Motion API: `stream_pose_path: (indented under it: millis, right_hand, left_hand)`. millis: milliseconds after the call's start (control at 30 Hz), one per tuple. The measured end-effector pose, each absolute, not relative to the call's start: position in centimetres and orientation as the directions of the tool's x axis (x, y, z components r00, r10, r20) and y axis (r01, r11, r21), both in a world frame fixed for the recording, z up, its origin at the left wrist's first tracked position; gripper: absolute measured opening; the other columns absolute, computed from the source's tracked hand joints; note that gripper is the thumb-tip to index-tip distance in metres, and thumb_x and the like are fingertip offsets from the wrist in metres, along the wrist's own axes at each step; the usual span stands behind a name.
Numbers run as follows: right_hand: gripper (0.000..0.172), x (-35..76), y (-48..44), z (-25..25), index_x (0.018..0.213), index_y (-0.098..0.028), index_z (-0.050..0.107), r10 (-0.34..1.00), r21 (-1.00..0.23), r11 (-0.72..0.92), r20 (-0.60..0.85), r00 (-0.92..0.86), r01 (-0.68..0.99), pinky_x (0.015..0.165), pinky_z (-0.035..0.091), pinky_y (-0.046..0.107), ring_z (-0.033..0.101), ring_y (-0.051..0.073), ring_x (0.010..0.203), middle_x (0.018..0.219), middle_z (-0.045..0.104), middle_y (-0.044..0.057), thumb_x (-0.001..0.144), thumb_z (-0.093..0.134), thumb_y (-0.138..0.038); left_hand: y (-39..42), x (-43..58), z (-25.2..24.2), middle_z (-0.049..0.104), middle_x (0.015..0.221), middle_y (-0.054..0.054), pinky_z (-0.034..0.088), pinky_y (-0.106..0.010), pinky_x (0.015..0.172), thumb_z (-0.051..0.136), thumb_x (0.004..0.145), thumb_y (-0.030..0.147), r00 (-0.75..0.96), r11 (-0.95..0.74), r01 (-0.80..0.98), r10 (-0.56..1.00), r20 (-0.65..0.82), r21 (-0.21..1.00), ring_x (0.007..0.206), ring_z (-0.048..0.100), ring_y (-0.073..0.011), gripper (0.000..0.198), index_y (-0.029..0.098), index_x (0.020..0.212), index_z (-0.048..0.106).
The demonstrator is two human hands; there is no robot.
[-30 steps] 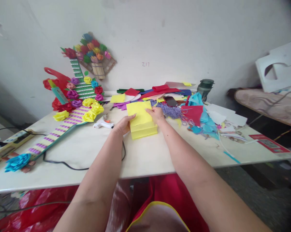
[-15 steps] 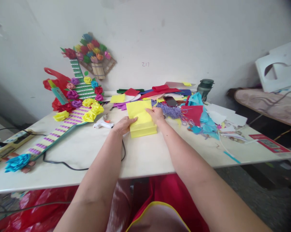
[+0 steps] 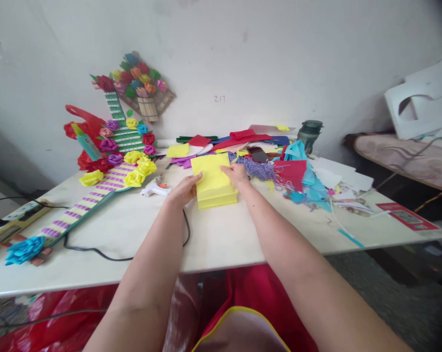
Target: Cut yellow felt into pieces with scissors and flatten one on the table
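Observation:
A sheet of yellow crepe paper (image 3: 213,181), with a folded band along its near edge, lies between my hands over the table. My left hand (image 3: 186,189) grips its left side, thumb on the edge and fingers partly hidden beneath. On the right side my right hand (image 3: 236,175) pinches the same paper, thumb on top near the upper corner. A white glue gun (image 3: 155,188) lies left of my left hand, its black cord running under my forearm. Behind the paper are a yellow square (image 3: 177,150) and a tangle of purple shredded strands (image 3: 259,168).
A guitar-shaped piece (image 3: 85,200) with paper flowers fills the left side, beside a glue bottle (image 3: 87,144) and a power strip (image 3: 15,222). Coloured paper, blue scraps (image 3: 309,183), a phone (image 3: 257,154) and a dark bottle (image 3: 309,136) stand or lie toward the back right.
My left thumb has drawn back from the paper's face to its left edge. The paper and my right hand look almost unmoved; the view has shifted slightly.

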State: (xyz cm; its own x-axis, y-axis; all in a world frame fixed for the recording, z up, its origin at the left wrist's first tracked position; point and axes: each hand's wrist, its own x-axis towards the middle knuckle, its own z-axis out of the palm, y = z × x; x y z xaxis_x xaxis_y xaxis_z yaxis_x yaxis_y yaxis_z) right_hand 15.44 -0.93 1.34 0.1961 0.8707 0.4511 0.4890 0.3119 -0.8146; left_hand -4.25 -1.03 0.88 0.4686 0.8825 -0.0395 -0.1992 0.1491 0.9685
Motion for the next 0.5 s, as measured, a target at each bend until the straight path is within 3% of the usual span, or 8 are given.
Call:
stream_pose_path:
  millis: [100,267,367,500]
  right_hand:
    - [0.041,15.6,-0.7,1.2,0.05,-0.019,0.04,0.876,-0.794,0.344,0.463,0.132,0.501,0.049,0.026,0.022,0.03,0.009,0.053,0.049,0.028,-0.006,0.07,0.056,-0.051]
    - [0.046,15.4,-0.8,1.3,0.047,-0.019,0.034,0.866,-0.738,0.422,0.501,0.008,0.527,0.046,0.023,0.022,0.028,0.007,0.05,0.048,0.025,-0.006,0.068,0.056,-0.054]
    - [0.048,15.2,-1.1,1.6,0.047,-0.02,0.03,0.866,-0.724,0.448,0.496,-0.055,0.524,0.046,0.022,0.022,0.027,0.007,0.05,0.049,0.025,-0.006,0.069,0.055,-0.053]
    - [0.044,14.9,-1.5,1.8,0.047,-0.02,0.028,0.873,-0.712,0.459,0.473,-0.12,0.531,0.048,0.02,0.022,0.026,0.007,0.05,0.049,0.025,-0.006,0.071,0.057,-0.043]
  left_hand:
    - [-0.6,-5.0,1.7,0.069,0.097,-0.015,0.052,-0.038,0.076,0.062,0.065,0.061,0.324,0.043,-0.157,0.946,0.01,0.987,0.092,0.065,-0.0284,0.062,0.012,0.104,0.062]
    - [-0.5,-5.1,3.0,0.062,0.115,-0.012,0.046,-0.034,0.086,0.069,0.062,0.052,0.028,-0.382,0.107,0.924,0.382,0.918,0.109,0.056,-0.0263,0.065,0.016,0.115,0.057]
    - [-0.8,-4.5,3.4,0.059,0.121,-0.011,0.04,-0.036,0.093,0.07,0.063,0.049,0.098,-0.52,0.402,0.842,0.53,0.753,0.114,0.052,-0.0261,0.062,0.019,0.115,0.058]
    - [-1.2,-4.0,3.9,0.061,0.117,-0.009,0.037,-0.038,0.095,0.072,0.06,0.05,0.211,-0.478,0.696,0.849,0.485,0.535,0.111,0.053,-0.0273,0.067,0.021,0.119,0.056]
